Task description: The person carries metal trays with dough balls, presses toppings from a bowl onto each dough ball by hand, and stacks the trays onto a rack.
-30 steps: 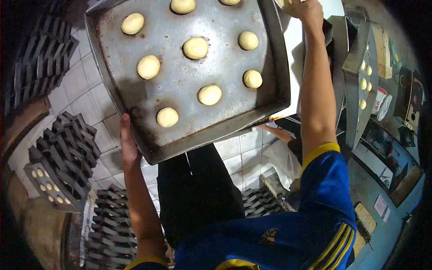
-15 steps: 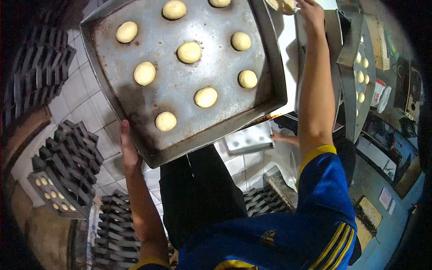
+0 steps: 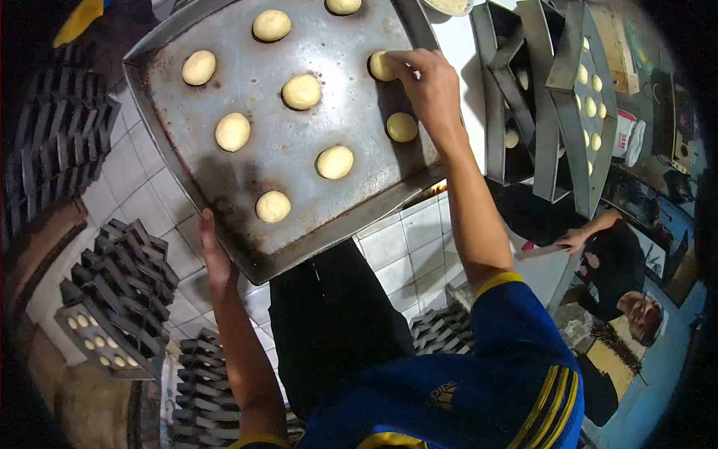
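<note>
A large square metal baking tray [image 3: 355, 123] is tilted in front of me, with several round pale dough balls [image 3: 301, 91] spaced apart on it. My left hand [image 3: 217, 256] grips the tray's near left edge, thumb up on the rim and the other fingers hidden beneath. Over the right side of the tray, my right hand [image 3: 430, 86] has its fingertips pinched together at a dough ball [image 3: 381, 66], partly covering it. Whatever the pinch holds is too small to make out. Beyond the tray's right rim, a bowl [image 3: 449, 6] of pale crumbly material is cut off by the frame.
Deep metal trays [image 3: 516, 97] stand at right, the outermost tray [image 3: 591, 112] bearing dough balls. Stacks of dark trays [image 3: 120, 277] rise from the tiled floor [image 3: 385, 247] at left. Another person's hand [image 3: 574, 239] is at lower right, beside a pale surface.
My right hand has moved from the bowl at the top right down and left to a dough ball. The tray has shifted slightly left. Another person has come into fuller view at right.
</note>
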The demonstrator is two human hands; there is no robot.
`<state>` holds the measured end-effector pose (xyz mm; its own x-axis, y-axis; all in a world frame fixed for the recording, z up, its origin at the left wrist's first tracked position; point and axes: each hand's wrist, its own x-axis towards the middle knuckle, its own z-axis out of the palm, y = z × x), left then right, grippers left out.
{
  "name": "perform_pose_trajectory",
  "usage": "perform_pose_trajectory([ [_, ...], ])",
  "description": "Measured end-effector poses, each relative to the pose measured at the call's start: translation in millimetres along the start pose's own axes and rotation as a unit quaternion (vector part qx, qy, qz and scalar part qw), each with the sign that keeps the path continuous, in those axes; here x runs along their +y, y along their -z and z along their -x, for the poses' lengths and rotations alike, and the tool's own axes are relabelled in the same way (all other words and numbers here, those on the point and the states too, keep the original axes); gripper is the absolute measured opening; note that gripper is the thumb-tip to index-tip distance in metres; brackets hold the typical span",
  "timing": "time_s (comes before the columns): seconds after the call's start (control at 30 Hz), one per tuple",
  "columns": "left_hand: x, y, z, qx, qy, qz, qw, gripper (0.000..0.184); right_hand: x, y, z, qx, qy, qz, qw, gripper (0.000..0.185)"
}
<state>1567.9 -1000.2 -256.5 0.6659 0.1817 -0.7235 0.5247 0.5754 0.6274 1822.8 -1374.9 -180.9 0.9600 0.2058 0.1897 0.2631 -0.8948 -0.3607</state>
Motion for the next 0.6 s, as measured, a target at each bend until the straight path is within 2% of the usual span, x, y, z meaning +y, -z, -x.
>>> perform_pose_trajectory([
  [0.03, -1.7, -1.9, -0.3, 0.02, -0.014, -0.014, 1.0, 0.07, 2.0, -3.5, 0.9, 0.015, 0.057, 0.056, 0.997, 0.016],
  [0.07, -2.3, -3.7, -0.4, 0.039, -0.028, -0.027, 0.998, 0.065, 0.5, -4.4, 2.4, 0.015, 0.056, 0.056, 0.997, 0.016],
  [0.17, -3.8, -5.0, -1.0, 0.047, -0.037, -0.015, 0.998, 0.064, -2.5, -5.2, 7.1, 0.004, 0.077, 0.1, 0.992, 0.021],
  [0.23, -1.3, -5.8, 0.7, 0.045, -0.033, -0.023, 0.998, 0.063, -1.6, -7.7, 11.8, -0.04, 0.09, 0.17, 0.98, 0.033],
  [0.33, 7.7, -8.3, 5.4, 0.025, -0.019, -0.024, 0.999, 0.068, -23.2, -2.6, 28.1, -0.025, 0.11, 0.206, 0.972, 0.039],
  [0.37, 9.3, -8.7, 6.4, 0.007, -0.008, -0.018, 1.0, 0.077, -30.4, -1.7, 32.3, -0.038, 0.094, 0.176, 0.979, 0.044],
  [0.4, 7.6, -5.4, 5.2, 0.006, -0.008, -0.018, 1.0, 0.077, -33.1, 4.3, 31.9, -0.037, 0.095, 0.178, 0.979, 0.044],
  [0.47, 4.1, -1.0, 1.9, 0.009, 0.011, -0.009, 1.0, 0.077, -34.5, 19.3, 26.7, -0.132, -0.037, -0.038, 0.99, 0.048],
  [0.5, 4.5, -1.9, 1.5, 0.01, 0.017, -0.005, 1.0, 0.077, -24.2, 14.4, 27.2, -0.106, -0.055, -0.043, 0.992, 0.059],
  [0.53, 4.8, -2.5, 2.0, 0.01, 0.004, -0.014, 1.0, 0.076, -21.2, 10.8, 25.1, -0.106, -0.055, -0.042, 0.992, 0.059],
  [0.6, 4.5, -5.3, 2.8, 0.011, -0.007, -0.023, 1.0, 0.076, -20.3, 1.2, 22.0, -0.04, 0.063, 0.097, 0.992, 0.07],
])
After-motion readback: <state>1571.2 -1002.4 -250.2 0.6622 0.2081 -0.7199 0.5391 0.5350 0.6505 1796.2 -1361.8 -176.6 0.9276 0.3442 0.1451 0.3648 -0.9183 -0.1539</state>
